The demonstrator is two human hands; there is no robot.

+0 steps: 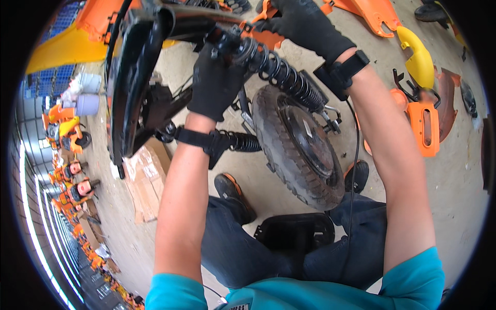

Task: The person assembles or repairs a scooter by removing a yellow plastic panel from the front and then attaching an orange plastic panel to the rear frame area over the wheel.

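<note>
A black scooter frame (pixel 135 77) lies tilted in front of me, its rear wheel (pixel 297 147) with a knobbly tyre between my feet. At the upper end of a black coil-spring shock absorber (pixel 287 77), my left hand (pixel 216 85), in a black glove, is closed, its fingertips hidden behind the mount. Beyond that end, my gloved right hand (pixel 307 28) bends its fingers beside an orange plastic part (pixel 269 39); what they hold, if anything, is hidden. A second shock absorber (pixel 243 141) runs below my left wrist to the wheel.
Flattened cardboard (pixel 147 181) lies left of the wheel. Orange and yellow body panels (pixel 424 124) are on the floor at right, with a yellow fender (pixel 417 57). Buckets (pixel 88 103) and rows of orange scooters (pixel 70 178) stand far left. A black plastic tub (pixel 294 230) sits between my legs.
</note>
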